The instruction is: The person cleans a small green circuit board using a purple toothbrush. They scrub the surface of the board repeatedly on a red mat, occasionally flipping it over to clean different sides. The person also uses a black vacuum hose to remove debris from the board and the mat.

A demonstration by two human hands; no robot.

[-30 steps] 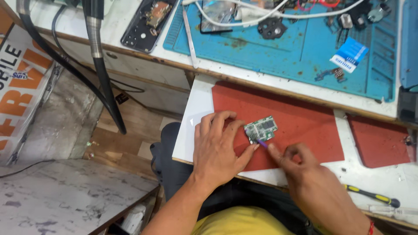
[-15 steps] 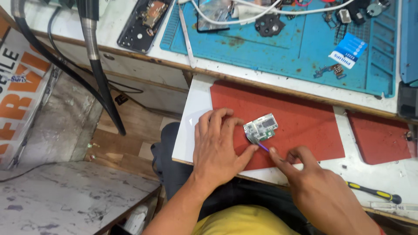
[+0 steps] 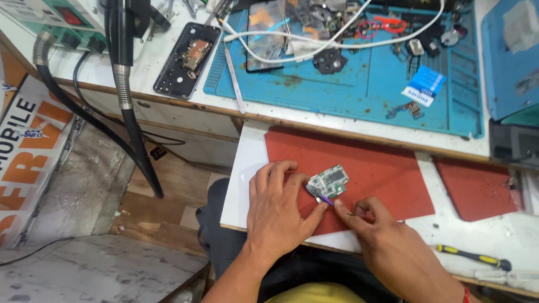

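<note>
A small green circuit board [image 3: 330, 180] lies on a red mat [image 3: 370, 163] on the white pull-out shelf. My left hand [image 3: 278, 210] rests flat on the mat just left of the board, its fingertips touching the board's lower left edge. My right hand [image 3: 387, 247] pinches a thin purple-tipped tool [image 3: 325, 200] whose tip meets the board's lower left corner.
A yellow-and-black screwdriver [image 3: 474, 258] lies on the shelf at right, beside a second red mat [image 3: 477, 188]. Above, a blue work mat [image 3: 359, 73] carries cables, small parts and a black phone frame [image 3: 188, 59]. Black hoses [image 3: 126, 106] hang at left.
Both hands and the board stay nearly in place; the view has shifted slightly, and the tool tip remains at the board's corner.
</note>
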